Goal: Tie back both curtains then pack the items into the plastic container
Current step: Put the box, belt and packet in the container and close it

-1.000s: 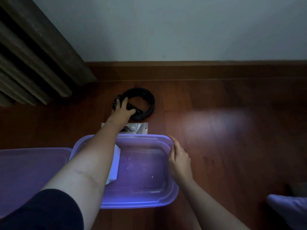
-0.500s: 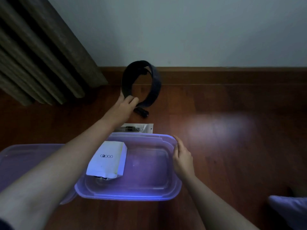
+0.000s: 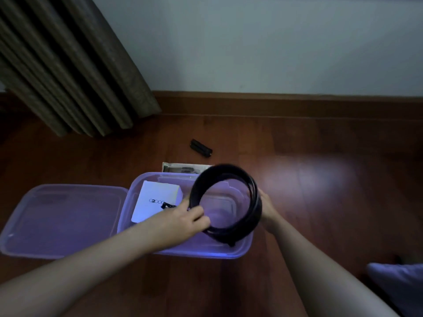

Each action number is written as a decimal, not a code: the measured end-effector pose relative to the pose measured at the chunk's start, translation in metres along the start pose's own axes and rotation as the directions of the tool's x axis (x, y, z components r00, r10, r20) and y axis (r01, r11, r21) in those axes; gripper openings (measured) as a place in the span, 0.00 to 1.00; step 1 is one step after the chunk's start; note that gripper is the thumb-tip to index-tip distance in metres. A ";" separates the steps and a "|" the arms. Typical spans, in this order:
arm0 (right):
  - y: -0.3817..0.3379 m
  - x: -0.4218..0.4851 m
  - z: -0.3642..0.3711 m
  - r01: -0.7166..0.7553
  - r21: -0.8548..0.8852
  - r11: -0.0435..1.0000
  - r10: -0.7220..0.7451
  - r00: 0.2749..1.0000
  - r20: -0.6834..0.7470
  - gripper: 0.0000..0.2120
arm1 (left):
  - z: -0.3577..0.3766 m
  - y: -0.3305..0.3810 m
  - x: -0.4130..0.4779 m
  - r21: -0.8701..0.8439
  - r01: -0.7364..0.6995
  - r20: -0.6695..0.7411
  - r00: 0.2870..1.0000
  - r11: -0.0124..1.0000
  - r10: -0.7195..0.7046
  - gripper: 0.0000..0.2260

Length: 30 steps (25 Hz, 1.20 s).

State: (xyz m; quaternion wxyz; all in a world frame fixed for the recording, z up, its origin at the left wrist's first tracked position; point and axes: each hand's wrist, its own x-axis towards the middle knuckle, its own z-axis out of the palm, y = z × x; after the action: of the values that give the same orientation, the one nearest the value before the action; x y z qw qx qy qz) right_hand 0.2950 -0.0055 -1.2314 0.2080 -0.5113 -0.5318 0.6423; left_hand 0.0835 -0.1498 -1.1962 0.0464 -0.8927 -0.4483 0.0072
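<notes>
Both our hands on coiled black leather belt [image 3: 225, 202]: left hand [image 3: 187, 217] pinches near-left rim, right hand [image 3: 266, 208] cups far-right side, fingers hidden behind coil. Coil tilted on edge, hovering over right half of translucent purple plastic container [image 3: 194, 250], directly below grip. White packet [image 3: 155, 200] fills left half. We judge: lay coil flat, lower straight down.

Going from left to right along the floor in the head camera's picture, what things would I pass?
Container lid → white packet lying in the plastic container → coiled black belt, held between left hand and right hand → pale cloth at the far right.
</notes>
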 end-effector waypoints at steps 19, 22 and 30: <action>0.033 0.032 -0.001 -0.061 0.085 0.994 0.062 0.998 -0.002 0.18 | 0.021 0.036 0.050 0.119 0.154 0.623 0.758 0.981 -0.194 0.19; 0.031 0.030 0.001 -0.035 0.051 0.998 0.036 0.999 -0.022 0.18 | 0.026 0.021 0.032 0.155 0.014 0.493 0.866 0.988 -0.090 0.16; 0.033 0.032 0.001 0.009 -0.033 0.999 -0.010 0.999 -0.032 0.18 | 0.047 -0.014 0.002 0.071 -0.052 0.363 0.931 0.996 0.023 0.15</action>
State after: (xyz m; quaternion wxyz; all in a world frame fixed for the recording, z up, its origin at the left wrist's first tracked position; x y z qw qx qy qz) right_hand 0.2904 0.0083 -1.2755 0.2112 -0.5224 -0.5413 0.6241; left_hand 0.0716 -0.1362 -1.2419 -0.0017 -0.8819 -0.4313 0.1901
